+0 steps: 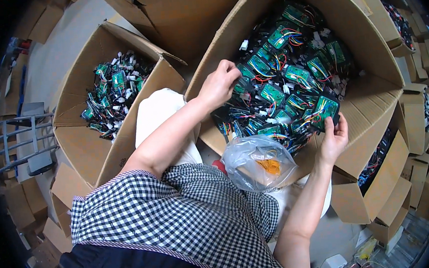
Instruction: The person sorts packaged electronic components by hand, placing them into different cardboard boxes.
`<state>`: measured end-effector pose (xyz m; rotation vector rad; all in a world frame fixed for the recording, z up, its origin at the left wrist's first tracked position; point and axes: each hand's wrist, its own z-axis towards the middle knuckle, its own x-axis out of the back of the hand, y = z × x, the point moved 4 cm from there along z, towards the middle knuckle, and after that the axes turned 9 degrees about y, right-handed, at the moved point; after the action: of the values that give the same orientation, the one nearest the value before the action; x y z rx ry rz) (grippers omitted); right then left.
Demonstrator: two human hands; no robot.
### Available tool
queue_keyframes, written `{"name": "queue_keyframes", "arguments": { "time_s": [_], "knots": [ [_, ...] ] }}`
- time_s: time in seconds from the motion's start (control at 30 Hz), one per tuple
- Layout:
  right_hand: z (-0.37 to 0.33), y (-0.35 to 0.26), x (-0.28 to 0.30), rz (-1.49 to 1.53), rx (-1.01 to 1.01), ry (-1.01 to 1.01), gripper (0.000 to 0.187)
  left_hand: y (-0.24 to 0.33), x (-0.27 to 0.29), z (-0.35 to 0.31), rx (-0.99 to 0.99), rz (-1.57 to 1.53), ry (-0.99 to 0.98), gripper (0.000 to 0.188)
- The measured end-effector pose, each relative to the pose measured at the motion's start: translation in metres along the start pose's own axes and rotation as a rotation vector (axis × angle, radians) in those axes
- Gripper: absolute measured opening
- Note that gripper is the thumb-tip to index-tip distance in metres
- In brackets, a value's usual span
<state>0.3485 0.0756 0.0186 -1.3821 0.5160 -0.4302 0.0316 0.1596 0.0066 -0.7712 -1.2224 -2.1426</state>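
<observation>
My right hand (335, 138) grips a green circuit board (326, 109) in a black housing by its lower edge, thumb on top. Coloured wires run across that board. Over the left side of the same large cardboard box (362, 26), my left hand (219, 84) is closed in a pinch, and what lies between its fingertips is hidden. Right beside those fingers is another green board (242, 85). Beneath both hands, the box holds a heap of similar boards (272, 94) with coloured wires and white connectors.
A clear plastic bag (236, 155) with an orange bundle (269, 165) inside hangs at the box's near edge. To the left stands a smaller carton (74, 145) of wired boards. More cartons (375, 197) line the right side. A grey metal trolley (23, 141) is at far left.
</observation>
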Motion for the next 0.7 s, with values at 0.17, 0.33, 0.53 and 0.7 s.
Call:
{"name": "queue_keyframes", "arguments": {
  "time_s": [0.17,0.33,0.53,0.7],
  "knots": [
    [-0.096,-0.063,-0.028,0.476,-0.351,-0.301,0.046,0.103,0.075,-0.045,-0.386,-0.417,0.042,0.032],
    [-0.145,-0.064,-0.067,0.522,-0.298,-0.233,0.043,0.133,0.092,-0.056,-0.463,-0.53,0.031,0.028],
    [-0.167,-0.05,-0.073,0.726,-0.498,-0.179,0.038,0.133,0.064,-0.074,-0.14,-0.906,0.075,0.065],
    [-0.153,-0.052,-0.068,0.714,-0.35,0.064,0.042,0.112,0.018,-0.09,0.602,-1.431,-0.124,0.057]
  ]
}}
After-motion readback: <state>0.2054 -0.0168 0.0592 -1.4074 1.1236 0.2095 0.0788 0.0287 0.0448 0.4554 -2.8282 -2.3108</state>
